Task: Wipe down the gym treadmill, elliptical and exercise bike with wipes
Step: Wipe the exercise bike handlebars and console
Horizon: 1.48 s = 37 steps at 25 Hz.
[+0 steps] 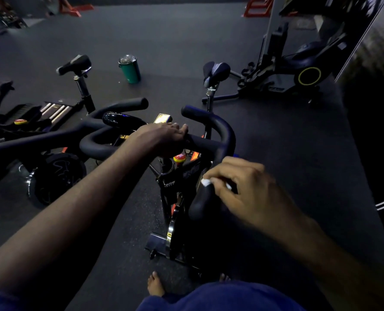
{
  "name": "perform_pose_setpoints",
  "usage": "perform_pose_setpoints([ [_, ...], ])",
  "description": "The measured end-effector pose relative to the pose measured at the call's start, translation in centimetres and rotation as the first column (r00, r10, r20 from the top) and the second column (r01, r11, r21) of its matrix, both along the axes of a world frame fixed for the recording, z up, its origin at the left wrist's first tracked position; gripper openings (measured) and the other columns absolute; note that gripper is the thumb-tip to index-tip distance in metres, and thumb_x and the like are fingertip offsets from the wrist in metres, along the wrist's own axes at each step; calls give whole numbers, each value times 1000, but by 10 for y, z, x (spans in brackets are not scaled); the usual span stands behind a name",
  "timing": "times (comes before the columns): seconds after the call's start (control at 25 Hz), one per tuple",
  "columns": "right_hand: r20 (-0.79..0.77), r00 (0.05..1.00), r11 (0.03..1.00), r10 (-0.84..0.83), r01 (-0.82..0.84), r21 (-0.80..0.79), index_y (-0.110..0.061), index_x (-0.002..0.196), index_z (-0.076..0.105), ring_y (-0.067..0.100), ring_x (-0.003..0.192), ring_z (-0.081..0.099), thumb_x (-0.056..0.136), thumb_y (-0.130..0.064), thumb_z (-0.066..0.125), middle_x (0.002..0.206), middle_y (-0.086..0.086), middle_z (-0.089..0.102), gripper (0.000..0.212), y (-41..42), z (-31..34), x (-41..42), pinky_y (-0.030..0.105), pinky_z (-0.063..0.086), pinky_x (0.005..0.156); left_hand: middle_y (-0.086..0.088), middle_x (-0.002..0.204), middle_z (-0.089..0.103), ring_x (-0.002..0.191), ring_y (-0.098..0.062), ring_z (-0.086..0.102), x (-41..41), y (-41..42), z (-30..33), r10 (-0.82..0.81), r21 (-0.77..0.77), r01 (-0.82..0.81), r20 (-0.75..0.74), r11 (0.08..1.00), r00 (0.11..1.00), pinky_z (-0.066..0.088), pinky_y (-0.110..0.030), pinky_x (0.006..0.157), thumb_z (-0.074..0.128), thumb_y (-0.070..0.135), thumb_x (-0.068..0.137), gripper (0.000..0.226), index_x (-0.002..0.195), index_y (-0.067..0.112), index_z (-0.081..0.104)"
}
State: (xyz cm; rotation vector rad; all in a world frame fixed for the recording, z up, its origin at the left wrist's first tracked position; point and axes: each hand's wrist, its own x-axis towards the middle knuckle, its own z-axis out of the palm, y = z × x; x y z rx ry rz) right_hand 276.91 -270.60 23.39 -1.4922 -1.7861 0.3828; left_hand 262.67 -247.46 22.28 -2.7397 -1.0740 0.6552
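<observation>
- While the right hand [242, 187] is curled over the near end of the handlebar [211, 144], a white wipe [206, 182] is pinched under its fingers against the black grip.
- Farther along, the middle bar of the same handlebar is gripped by the left hand [164, 136].
- Below the hands, the exercise bike [177, 198] is seen standing on the dark floor [287, 142], with a red and yellow knob [179, 158] on its frame and its saddle [215, 71] at the far end.
- To the left, a second bike [58, 140] is seen just beside the first.
- Far on the floor, a green cup [130, 69] is seen standing upright.
- At the far right, another machine [298, 70] with a yellow-ringed wheel is parked.
</observation>
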Motion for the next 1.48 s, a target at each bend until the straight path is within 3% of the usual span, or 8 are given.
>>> perform_pose_setpoints([
  [0.36,211,958,981,-195,195,18,-19,98,72,25,90,67,95,-19,64,100,-3,65,8,82,-58,51,41,55,77,-16,158,39,144,-28,40,3,-14,14,-45,-7,46,40,999,998,38,-43,115,36,31,109,54,156,6,25],
  [0.48,198,960,979,-198,184,88,-21,93,72,20,86,63,94,-23,67,90,-6,62,6,91,-60,65,41,53,72,-3,162,37,151,-18,31,-18,-24,30,-203,183,173,161,968,966,8,-46,125,40,37,107,54,156,16,35],
  [0.56,120,979,976,-164,143,166,-20,91,74,12,80,58,92,-21,71,85,-7,61,3,97,-56,77,34,50,73,-3,154,49,148,-20,38,-51,-24,43,-197,368,79,297,927,934,-6,-54,123,39,46,104,56,151,17,47],
  [0.68,133,991,978,-6,-21,206,-14,93,75,10,83,59,88,-8,75,92,-3,64,8,117,-45,79,21,44,78,-5,146,57,139,-30,48,-95,-25,48,-12,346,-169,463,923,886,17,-60,120,34,56,97,64,143,18,58],
  [0.8,403,894,962,195,-255,98,-21,95,73,16,90,59,88,-10,73,98,-6,63,12,136,-39,63,31,52,78,-2,141,59,131,-28,48,-91,-36,39,89,233,-277,596,932,798,40,-42,108,38,58,96,62,137,20,62],
  [1.04,490,773,914,403,-308,-264,-25,98,70,2,94,57,91,-13,67,106,-14,57,15,135,-12,76,18,43,79,1,140,60,129,-26,49,-91,-36,38,64,243,-278,635,929,770,40,-38,105,37,56,98,59,138,21,62],
  [1.36,383,802,889,458,-424,-175,-20,93,70,13,95,58,92,-10,61,101,-4,57,13,182,-18,32,28,46,88,2,142,58,132,-26,48,-93,-33,31,70,248,-289,635,924,769,41,-41,109,33,58,100,60,139,21,60],
  [1.48,376,735,825,565,-512,-238,-26,92,69,7,98,56,92,-12,63,102,-8,57,15,185,-16,55,29,46,91,-2,146,55,139,-27,44,-91,-38,32,109,255,-339,632,905,767,40,-42,113,32,51,101,58,142,20,59],
])
